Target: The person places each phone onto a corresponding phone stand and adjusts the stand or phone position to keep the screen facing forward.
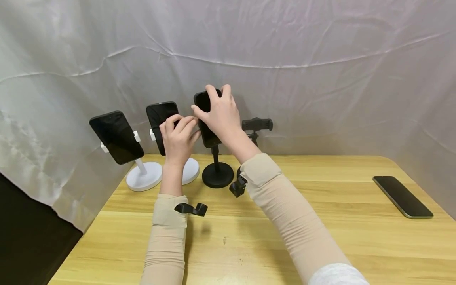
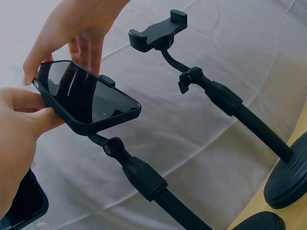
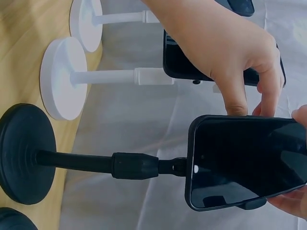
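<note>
Fingers of my right hand (image 1: 223, 114) hold the phone (image 3: 247, 160) near its top by both long edges; my left hand (image 1: 179, 140) touches its left edge with bent fingertips, and whether they pinch anything I cannot tell. The phone lies just right of that hand and partly behind the other, its long axis near upright, top leaning slightly left. Its glossy, round-cornered black screen faces me atop the black stand (image 1: 218, 176) on the table (image 1: 356, 225).
</note>
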